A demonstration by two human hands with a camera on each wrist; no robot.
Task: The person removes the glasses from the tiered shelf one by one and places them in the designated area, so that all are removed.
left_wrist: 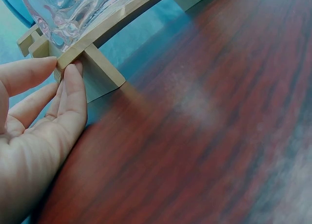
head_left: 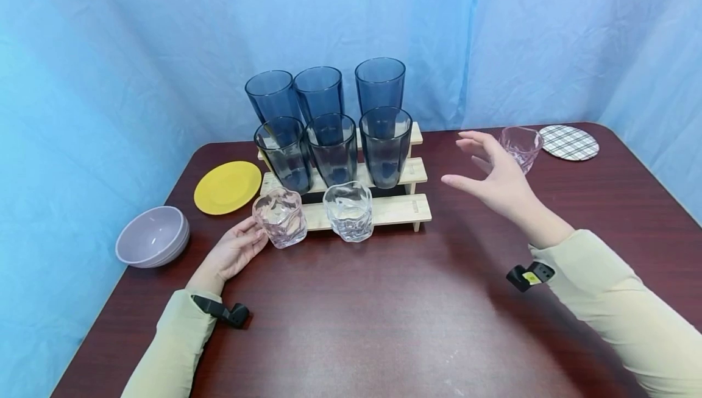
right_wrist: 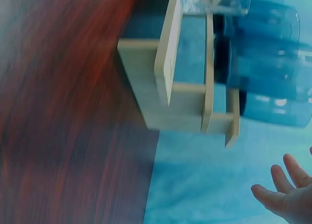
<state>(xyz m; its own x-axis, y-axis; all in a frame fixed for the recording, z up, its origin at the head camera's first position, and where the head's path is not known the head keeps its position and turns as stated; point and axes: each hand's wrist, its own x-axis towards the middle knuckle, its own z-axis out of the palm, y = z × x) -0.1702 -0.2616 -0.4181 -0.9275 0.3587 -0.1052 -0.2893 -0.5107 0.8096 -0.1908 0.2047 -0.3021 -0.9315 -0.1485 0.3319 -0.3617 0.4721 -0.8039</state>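
Note:
A light wooden three-step rack carries blue-tinted tumblers on its two upper steps. On the lowest step stand a pinkish wavy glass at the left end and a clear wavy glass at the middle. My left hand pinches the left end of the lowest board, thumb at its edge and fingertips underneath, as the left wrist view shows. My right hand is raised to the right of the rack, thumb and fingers spread apart, holding nothing. Behind it, another pink glass stands on the table, partly covered by the hand.
To the left of the rack lie a yellow plate and a stack of pale purple bowls near the table's left edge. A checked round plate lies at the back right. Blue curtains surround the dark red table.

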